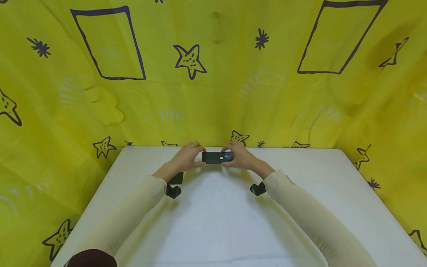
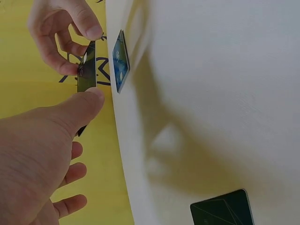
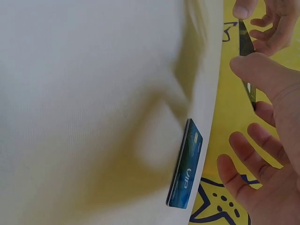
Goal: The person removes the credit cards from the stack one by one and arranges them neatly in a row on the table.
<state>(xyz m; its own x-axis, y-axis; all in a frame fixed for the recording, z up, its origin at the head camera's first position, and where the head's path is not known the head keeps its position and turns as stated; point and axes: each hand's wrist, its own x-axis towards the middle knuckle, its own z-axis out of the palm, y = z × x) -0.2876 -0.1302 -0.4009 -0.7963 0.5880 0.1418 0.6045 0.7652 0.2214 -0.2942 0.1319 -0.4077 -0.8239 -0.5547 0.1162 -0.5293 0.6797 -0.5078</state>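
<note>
A dark green card (image 1: 211, 158) is held up near the table's back edge, gripped at its two ends. My left hand (image 1: 187, 156) pinches its left end between thumb and fingers, and my right hand (image 1: 241, 156) pinches the right end. In the left wrist view the card (image 2: 87, 68) stands nearly edge-on. Below and behind it, a blue card marked VIP (image 3: 186, 168) lies on the table near the back edge, partly covered by the right hand in the head view. Another dark green card (image 2: 222, 208) lies under my left wrist.
The white table (image 1: 217, 222) runs up to a yellow curtain (image 1: 227, 100) with drawn stars and frames. Dark wrist-camera parts (image 1: 258, 189) hang below each sleeve. At the bottom left is a maroon rounded shape (image 1: 91, 258).
</note>
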